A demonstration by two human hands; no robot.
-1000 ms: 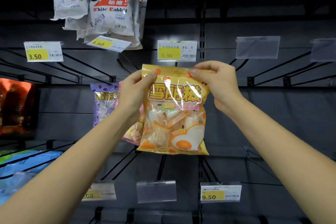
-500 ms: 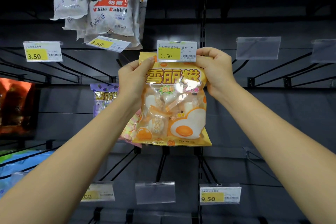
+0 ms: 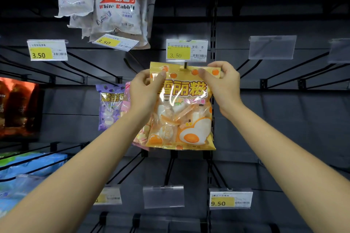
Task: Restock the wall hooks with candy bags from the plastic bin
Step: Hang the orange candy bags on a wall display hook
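Going left to right: two white glossy White Rabbit candy bags [image 3: 115, 5] face front on upper hooks, more behind. One purple plastic candy bag [image 3: 108, 108] hangs mid-row. The left hand [image 3: 145, 91] pinches the yellow crinkly plastic candy bag [image 3: 181, 108] at its top left corner, under the 3.50 price tag [image 3: 186, 50]; the right hand [image 3: 221, 83] pinches the top right. It looks light, soft and slippery, so the stiffer header strip is probably the best hold.

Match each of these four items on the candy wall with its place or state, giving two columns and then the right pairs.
1. yellow candy bag
2. White Rabbit bags
3. purple candy bag
4. 9.50 price tag

A. hanging top left
B. lower right, below the hands
C. gripped at its top corners by both hands
D. hanging behind the left hand

Pairs: 1-C, 2-A, 3-D, 4-B
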